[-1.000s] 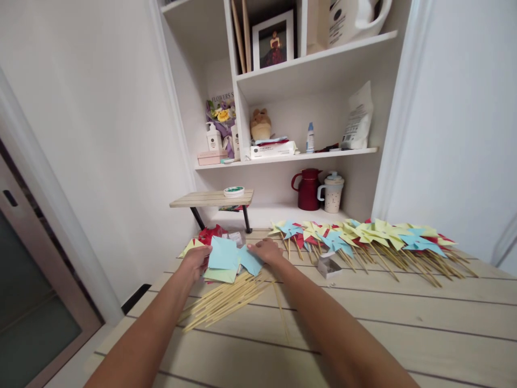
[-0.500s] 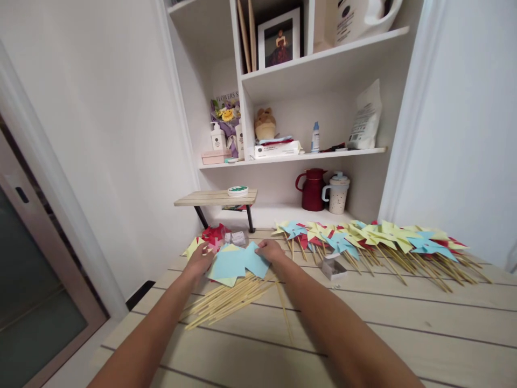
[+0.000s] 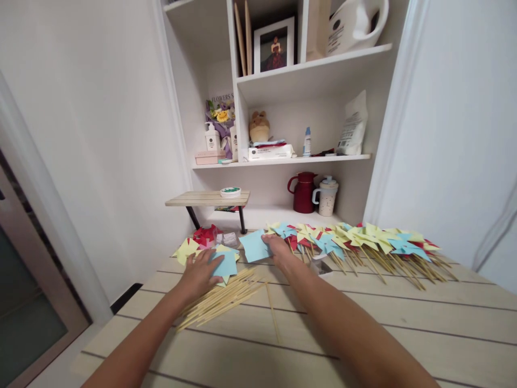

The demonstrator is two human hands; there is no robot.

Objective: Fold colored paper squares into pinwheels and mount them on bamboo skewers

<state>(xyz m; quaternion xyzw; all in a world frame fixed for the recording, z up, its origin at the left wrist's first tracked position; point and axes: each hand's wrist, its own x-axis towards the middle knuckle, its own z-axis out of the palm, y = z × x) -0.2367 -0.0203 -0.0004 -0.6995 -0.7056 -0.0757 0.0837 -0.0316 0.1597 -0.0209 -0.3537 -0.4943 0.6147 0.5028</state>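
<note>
The right hand (image 3: pixel 278 249) has lifted one blue paper square (image 3: pixel 255 246) off the stack, pinching its edge; the left hand (image 3: pixel 201 271) now lies flat, fingers spread, on the remaining paper stack (image 3: pixel 224 264) beside the sticks (image 3: pixel 226 297).

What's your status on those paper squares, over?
Left hand flat on the paper stack. Right hand pinching one blue sheet, lifted clear. Bamboo sticks alongside stack; nothing blocking.
</note>
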